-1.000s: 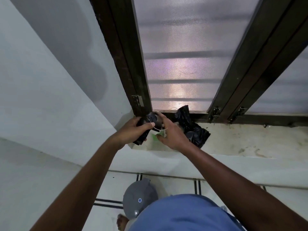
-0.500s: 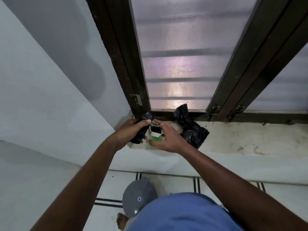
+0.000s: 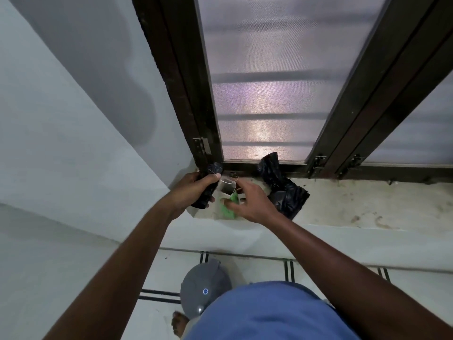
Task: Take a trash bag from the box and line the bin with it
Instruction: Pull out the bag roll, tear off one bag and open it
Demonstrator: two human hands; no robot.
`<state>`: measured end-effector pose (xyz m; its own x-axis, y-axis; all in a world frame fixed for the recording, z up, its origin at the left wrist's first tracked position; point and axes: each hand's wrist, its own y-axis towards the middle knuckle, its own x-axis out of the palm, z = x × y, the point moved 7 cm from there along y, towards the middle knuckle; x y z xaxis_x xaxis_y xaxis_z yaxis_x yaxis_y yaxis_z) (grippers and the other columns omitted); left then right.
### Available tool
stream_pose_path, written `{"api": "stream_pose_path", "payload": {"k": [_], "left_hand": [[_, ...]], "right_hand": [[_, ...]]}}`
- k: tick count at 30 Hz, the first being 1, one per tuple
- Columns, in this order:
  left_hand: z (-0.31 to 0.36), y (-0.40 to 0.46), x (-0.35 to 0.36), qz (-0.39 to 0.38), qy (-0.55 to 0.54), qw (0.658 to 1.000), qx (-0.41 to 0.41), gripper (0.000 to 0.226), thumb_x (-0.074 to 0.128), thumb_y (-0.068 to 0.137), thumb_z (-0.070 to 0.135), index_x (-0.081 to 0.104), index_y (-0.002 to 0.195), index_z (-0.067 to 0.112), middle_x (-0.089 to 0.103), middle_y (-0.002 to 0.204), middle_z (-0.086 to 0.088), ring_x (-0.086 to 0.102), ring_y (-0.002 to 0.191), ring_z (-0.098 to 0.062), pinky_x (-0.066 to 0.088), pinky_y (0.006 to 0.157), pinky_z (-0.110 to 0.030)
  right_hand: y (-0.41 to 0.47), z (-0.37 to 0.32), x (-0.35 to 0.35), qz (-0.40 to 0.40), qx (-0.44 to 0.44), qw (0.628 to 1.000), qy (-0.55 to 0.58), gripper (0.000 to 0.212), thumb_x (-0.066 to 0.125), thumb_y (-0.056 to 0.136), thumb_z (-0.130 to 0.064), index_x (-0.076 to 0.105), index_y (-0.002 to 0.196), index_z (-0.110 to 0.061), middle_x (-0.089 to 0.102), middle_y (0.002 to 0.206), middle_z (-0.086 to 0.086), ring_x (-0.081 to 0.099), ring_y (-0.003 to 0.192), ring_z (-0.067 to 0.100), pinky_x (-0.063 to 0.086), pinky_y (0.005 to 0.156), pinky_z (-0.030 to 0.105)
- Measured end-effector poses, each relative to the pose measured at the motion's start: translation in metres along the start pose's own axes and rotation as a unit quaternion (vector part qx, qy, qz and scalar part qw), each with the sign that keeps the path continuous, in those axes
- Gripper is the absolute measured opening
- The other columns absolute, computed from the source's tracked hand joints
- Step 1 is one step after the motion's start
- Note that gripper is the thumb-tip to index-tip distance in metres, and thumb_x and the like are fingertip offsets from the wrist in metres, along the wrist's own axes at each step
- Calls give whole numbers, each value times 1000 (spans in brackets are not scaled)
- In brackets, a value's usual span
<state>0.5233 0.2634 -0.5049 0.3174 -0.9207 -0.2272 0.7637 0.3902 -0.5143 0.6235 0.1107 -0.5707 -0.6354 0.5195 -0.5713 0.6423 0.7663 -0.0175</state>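
My left hand (image 3: pixel 193 190) is closed around a black roll of trash bags (image 3: pixel 208 186) tied with a thin white thread, held over the window sill. Just right of it stands the small open box (image 3: pixel 226 190), white and green, with its mouth facing up. My right hand (image 3: pixel 252 202) rests against the box's right side, fingers spread around it. The grey bin (image 3: pixel 204 288) with a closed lid stands on the floor below, near my foot.
A crumpled black plastic bag (image 3: pixel 284 187) lies on the stained sill (image 3: pixel 367 204) to the right of my right hand. A dark wooden window frame (image 3: pixel 186 94) with frosted glass rises behind. White wall on the left.
The roll has come out of the box and moved left in my left hand. My right hand has shifted down onto the box, whose open mouth now shows.
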Motion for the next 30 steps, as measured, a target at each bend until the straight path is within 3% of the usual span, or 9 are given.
{"api": "stream_pose_path", "payload": {"k": [2, 6, 9, 12, 16, 20, 22, 26, 30], "left_hand": [[5, -2, -1, 17, 30, 999, 15, 34, 73, 101, 48, 71, 115, 17, 75, 90, -8, 76, 73, -15, 59, 61, -29], [22, -5, -2, 41, 137, 986, 81, 36, 79, 96, 45, 68, 125, 27, 76, 109, 4, 74, 97, -14, 59, 73, -27], [30, -1, 4, 19, 264, 959, 104, 39, 85, 91, 36, 65, 122, 22, 69, 105, 4, 67, 92, -12, 52, 71, -26], [28, 3, 12, 6, 420, 902, 101, 48, 88, 84, 33, 63, 122, 21, 67, 107, 0, 64, 89, -17, 48, 67, -28], [28, 1, 21, 11, 573, 813, 107, 42, 85, 82, 27, 64, 118, 26, 69, 106, 1, 64, 88, -20, 46, 66, -31], [50, -2, 41, 33, 716, 680, 157, 31, 79, 92, 21, 69, 121, 25, 64, 109, 0, 61, 87, -21, 41, 67, -34], [59, -4, 54, 35, 755, 625, 195, 31, 74, 99, 18, 66, 128, 21, 62, 120, -4, 66, 97, -24, 40, 70, -34], [68, -10, 64, 43, 744, 607, 277, 49, 77, 95, 11, 52, 138, 19, 58, 131, -6, 64, 112, -26, 40, 77, -34], [70, -8, 58, 46, 746, 589, 307, 54, 76, 94, 11, 53, 141, 23, 56, 138, -3, 59, 122, -25, 44, 92, -36]], "right_hand": [[2, 3, 0, 12, 8, 1000, -13, 51, 81, 89, -51, 68, 134, -29, 74, 119, -10, 70, 107, 10, 62, 95, 42], [3, 5, 0, 22, 5, 999, -30, 60, 87, 89, -44, 66, 142, -24, 74, 128, -4, 69, 115, 15, 60, 98, 40], [4, 7, 2, 17, 3, 999, -35, 58, 88, 89, -42, 67, 140, -23, 74, 126, -3, 68, 113, 15, 58, 94, 33], [3, 8, 2, 11, 8, 999, -36, 61, 88, 91, -42, 65, 143, -22, 73, 129, -3, 67, 115, 14, 52, 93, 26], [1, 6, 2, -1, 5, 999, -46, 59, 90, 91, -37, 64, 142, -22, 71, 130, -2, 66, 115, 19, 58, 99, 39], [1, -1, 6, -11, -4, 997, -71, 54, 88, 91, -41, 63, 137, -25, 70, 127, -3, 67, 113, 21, 59, 96, 47], [1, -2, 6, -7, 0, 998, -70, 54, 86, 90, -42, 63, 137, -26, 71, 126, -3, 68, 113, 21, 60, 95, 49], [3, 3, -1, 9, 15, 998, -57, 54, 86, 90, -43, 65, 136, -24, 73, 125, -3, 69, 114, 20, 60, 96, 48], [1, 8, -10, 21, 19, 997, -65, 51, 87, 90, -43, 66, 132, -23, 70, 121, -3, 67, 110, 20, 60, 94, 46]]}}
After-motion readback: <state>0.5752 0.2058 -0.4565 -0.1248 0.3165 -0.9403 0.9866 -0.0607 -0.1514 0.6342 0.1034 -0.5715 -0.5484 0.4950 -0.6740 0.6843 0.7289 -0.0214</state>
